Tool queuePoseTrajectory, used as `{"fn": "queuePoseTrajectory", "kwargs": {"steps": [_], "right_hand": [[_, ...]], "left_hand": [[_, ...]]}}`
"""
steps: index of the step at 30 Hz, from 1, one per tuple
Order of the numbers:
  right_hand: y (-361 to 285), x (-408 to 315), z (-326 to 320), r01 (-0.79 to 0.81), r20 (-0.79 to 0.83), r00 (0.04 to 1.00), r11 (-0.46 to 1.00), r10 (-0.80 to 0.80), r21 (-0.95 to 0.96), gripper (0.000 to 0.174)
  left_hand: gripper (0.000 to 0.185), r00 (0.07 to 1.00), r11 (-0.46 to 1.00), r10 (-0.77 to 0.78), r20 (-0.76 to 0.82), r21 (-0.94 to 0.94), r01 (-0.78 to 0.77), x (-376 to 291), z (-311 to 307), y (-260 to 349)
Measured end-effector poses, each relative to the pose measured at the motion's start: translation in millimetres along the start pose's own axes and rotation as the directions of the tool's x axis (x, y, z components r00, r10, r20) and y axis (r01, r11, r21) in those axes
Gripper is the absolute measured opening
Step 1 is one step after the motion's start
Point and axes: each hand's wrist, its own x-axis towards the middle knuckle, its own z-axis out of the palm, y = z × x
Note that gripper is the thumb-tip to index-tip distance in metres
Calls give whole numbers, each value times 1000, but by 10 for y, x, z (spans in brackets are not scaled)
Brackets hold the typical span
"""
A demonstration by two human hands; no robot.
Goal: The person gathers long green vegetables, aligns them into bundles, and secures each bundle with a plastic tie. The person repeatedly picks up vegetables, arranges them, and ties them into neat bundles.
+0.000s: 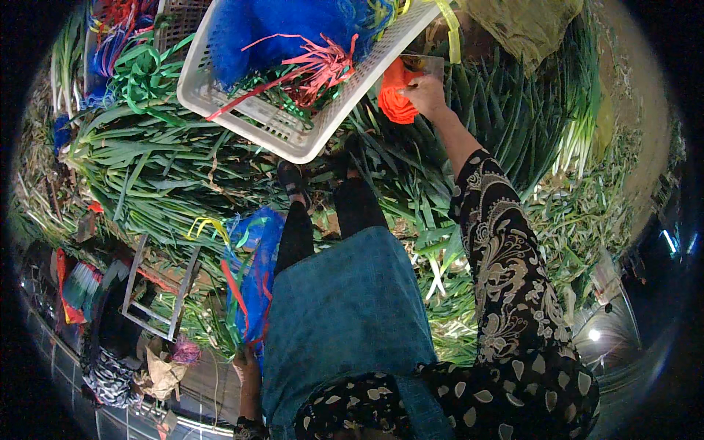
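Note:
My right hand point(424, 95) is reached out beside the white plastic crate point(330, 129), its fingers closed on a bright orange-red bundle point(397, 104) of thin folded material. A clear sheet or wrapper point(434, 65) shows behind that bundle. Low on the left, beside my teal apron point(346, 297), my left hand point(246, 366) grips the end of a blue mesh bag point(247, 308) with red and green strips hanging on it. Inside the crate lie blue netting point(286, 33) and a tuft of red plastic ties point(322, 69).
Green onions point(148, 148) lie heaped on the left, and more green onions point(506, 104) on the right. Green ribbon point(146, 77) spills from another container at the upper left. A metal stool frame point(175, 308) and a person point(113, 341) are at the lower left.

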Motion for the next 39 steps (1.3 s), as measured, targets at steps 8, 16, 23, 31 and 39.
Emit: {"fn": "queuePoseTrajectory", "kwargs": {"steps": [8,16,23,31,39], "right_hand": [[-13,-197,-417,87,-7,996,961,-89,262,31],[-46,-864,-978,-242,81,956,604,281,759,32],[151,-1739,-1549,40,242,851,-517,466,855,19],[-164,-4936,-879,-283,-153,319,249,935,926,33],[-1941,-7658,1335,-599,165,50,-103,985,794,35]], "left_hand": [[32,993,985,-72,89,160,57,74,-85,454],[33,988,978,125,86,158,-137,65,-44,531],[31,949,937,298,99,162,-311,431,47,824],[27,675,671,642,364,161,-724,914,-189,1824],[29,211,56,771,601,266,-962,472,-471,2467]]}}
